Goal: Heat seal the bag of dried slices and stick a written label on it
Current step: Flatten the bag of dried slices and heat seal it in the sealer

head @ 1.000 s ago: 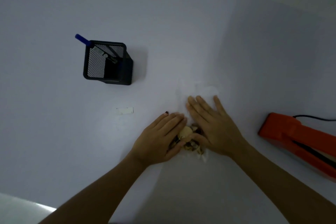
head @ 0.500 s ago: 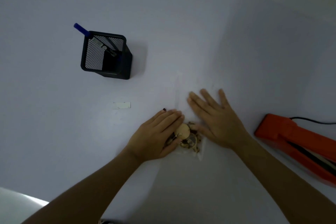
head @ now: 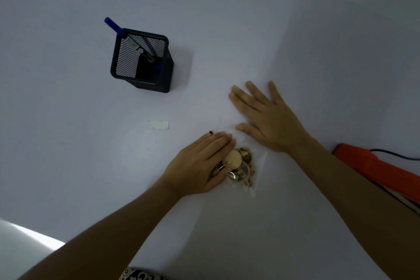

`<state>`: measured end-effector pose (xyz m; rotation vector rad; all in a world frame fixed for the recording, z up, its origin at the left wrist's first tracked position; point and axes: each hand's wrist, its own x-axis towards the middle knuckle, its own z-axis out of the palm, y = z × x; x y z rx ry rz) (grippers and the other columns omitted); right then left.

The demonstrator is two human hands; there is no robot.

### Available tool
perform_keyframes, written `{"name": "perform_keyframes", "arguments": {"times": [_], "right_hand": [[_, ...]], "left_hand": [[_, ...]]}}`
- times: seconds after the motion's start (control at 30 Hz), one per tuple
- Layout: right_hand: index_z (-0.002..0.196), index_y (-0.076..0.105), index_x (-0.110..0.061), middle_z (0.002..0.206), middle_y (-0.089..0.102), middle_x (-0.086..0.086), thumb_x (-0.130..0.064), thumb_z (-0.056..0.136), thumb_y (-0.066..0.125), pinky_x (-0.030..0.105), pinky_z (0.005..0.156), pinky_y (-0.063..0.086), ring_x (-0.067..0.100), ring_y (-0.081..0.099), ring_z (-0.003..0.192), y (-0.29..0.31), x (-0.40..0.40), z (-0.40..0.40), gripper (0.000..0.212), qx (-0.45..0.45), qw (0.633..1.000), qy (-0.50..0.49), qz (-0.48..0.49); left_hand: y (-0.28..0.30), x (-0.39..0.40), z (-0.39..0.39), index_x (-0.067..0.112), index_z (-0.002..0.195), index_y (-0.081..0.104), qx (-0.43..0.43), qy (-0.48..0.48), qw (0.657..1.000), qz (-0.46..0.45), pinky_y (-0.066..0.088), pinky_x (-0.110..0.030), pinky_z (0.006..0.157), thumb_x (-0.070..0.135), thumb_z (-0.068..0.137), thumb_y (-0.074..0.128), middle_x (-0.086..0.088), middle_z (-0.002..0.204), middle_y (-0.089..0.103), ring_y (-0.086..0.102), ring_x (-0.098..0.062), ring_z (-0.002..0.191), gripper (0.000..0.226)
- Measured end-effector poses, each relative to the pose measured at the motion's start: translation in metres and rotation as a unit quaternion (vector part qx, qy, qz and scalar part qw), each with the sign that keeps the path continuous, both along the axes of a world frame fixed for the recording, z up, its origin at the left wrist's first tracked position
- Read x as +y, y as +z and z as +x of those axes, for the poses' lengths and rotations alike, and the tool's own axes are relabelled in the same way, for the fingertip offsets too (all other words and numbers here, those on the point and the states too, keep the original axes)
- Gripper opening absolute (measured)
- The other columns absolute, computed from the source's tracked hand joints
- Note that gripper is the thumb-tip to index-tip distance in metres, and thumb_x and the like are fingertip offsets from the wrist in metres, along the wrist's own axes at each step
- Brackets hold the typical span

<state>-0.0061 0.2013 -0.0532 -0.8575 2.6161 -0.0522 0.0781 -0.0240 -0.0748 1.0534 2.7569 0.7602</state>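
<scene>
A clear plastic bag of dried slices lies flat on the white table. My left hand presses palm down on the slices at the bag's near end. Just beyond it, my right hand lies flat with fingers spread on the bag's empty far part, which is hard to make out against the table. A small white label lies on the table left of the hands. The orange heat sealer sits at the right edge, partly cut off.
A black mesh pen holder with a blue pen and other pens stands at the back left. A black cable runs from the sealer to the right. A bright patch shows at the lower left corner.
My right hand has slid away from me along the bag, off the slices, and its fingers have spread. My left hand has stayed on the slices, which are now more exposed.
</scene>
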Motion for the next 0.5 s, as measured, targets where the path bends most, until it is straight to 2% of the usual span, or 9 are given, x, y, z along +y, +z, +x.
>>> {"name": "perform_keyframes", "arguments": {"times": [0.1, 0.27, 0.43, 0.5], "right_hand": [[0.153, 0.015, -0.013, 0.161, 0.014, 0.005, -0.061, 0.096, 0.006, 0.056, 0.118, 0.003, 0.023, 0.009, 0.149, 0.001, -0.012, 0.003, 0.076, 0.010, 0.997, -0.074, -0.009], [0.152, 0.022, -0.015, 0.159, 0.020, 0.001, -0.061, 0.096, 0.013, 0.055, 0.118, 0.003, 0.027, 0.009, 0.148, -0.003, -0.017, 0.014, 0.073, 0.013, 0.999, 0.043, -0.015], [0.152, 0.018, -0.013, 0.160, 0.018, 0.003, -0.061, 0.095, 0.002, 0.057, 0.117, -0.002, 0.032, 0.005, 0.148, -0.002, -0.005, -0.005, 0.077, 0.038, 0.987, -0.154, 0.002], [0.152, 0.017, -0.011, 0.160, 0.016, 0.005, -0.061, 0.095, 0.004, 0.058, 0.117, -0.001, 0.032, 0.003, 0.148, 0.002, -0.014, 0.004, 0.077, 0.037, 0.990, -0.137, -0.014]], "left_hand": [[-0.002, 0.000, 0.001, 0.006, 0.134, 0.052, -0.002, 0.003, 1.000, 0.004, 0.033, -0.032, 0.113, 0.041, 0.093, 0.050, -0.012, 0.137, 0.054, 0.048, -0.022, 0.129, 0.053], [-0.002, 0.002, 0.001, 0.006, 0.131, 0.055, 0.007, -0.001, 1.000, 0.010, 0.035, -0.034, 0.112, 0.039, 0.093, 0.052, -0.013, 0.133, 0.057, 0.051, -0.024, 0.126, 0.051], [-0.002, 0.000, 0.001, 0.006, 0.132, 0.054, 0.006, 0.002, 1.000, 0.005, 0.035, -0.033, 0.111, 0.040, 0.092, 0.051, -0.012, 0.134, 0.057, 0.051, -0.023, 0.126, 0.052], [-0.002, 0.001, 0.001, 0.006, 0.132, 0.054, 0.005, 0.000, 1.000, 0.005, 0.037, -0.034, 0.110, 0.040, 0.092, 0.052, -0.012, 0.134, 0.057, 0.051, -0.023, 0.126, 0.052]]}}
